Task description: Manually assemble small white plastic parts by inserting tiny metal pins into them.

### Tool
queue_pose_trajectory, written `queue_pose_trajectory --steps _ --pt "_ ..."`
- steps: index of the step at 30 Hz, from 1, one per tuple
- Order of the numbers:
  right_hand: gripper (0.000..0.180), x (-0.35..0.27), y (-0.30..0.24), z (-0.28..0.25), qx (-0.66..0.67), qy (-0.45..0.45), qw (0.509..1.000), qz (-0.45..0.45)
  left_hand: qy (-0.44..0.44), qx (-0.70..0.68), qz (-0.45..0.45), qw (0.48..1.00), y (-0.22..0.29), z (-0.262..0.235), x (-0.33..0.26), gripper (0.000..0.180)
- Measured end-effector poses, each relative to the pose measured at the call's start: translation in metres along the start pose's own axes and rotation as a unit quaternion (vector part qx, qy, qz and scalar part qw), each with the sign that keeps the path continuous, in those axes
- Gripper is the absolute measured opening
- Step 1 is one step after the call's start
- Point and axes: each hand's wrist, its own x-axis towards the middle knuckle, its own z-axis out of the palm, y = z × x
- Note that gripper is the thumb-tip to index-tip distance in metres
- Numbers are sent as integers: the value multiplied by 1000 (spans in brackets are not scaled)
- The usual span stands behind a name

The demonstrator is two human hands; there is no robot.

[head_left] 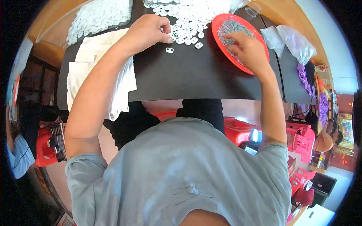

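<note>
My left hand (150, 30) is at the near edge of a heap of small white plastic pieces (184, 28), its fingers curled in. A bit of white shows by the fingertips, but what they hold is mostly hidden. Just below the thumb lies a single white piece (169, 50) with two dark holes, and another oval white piece (198, 45) sits to its right. Over a red plate (263, 64) of small grey metal screws (235, 27), my right hand (247, 48) reaches in from the right. Its thumb and forefinger are apart among the screws.
A clear container (102, 15) of white pieces stands at the far left. Folded white cloth (85, 56) lies under my left forearm. Plastic bags (296, 41), a clear cup (252, 12) and purple ties (304, 79) are to the right on the dark table (181, 81).
</note>
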Motion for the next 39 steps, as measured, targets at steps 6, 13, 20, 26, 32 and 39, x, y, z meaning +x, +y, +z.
queue_pose_trajectory --steps 6,13,20,26,32,39 --pt "12 10 7 4 0 -50 998 44 -7 -2 13 1000 -2 -2 0 21" --pt "4 8 15 -2 251 -30 960 116 3 -4 35 999 0 -2 0 19" --pt "3 25 -47 -12 502 -17 831 238 -29 -289 -15 957 26 0 -8 18" --pt "8 45 -91 -3 579 1 800 155 -63 -436 -25 898 29 1 -10 21" --pt "8 56 -101 9 556 66 822 104 -58 -512 -35 856 26 -8 -10 19" --pt "13 62 -97 6 524 55 840 130 -39 -567 -56 821 19 -7 -7 14"
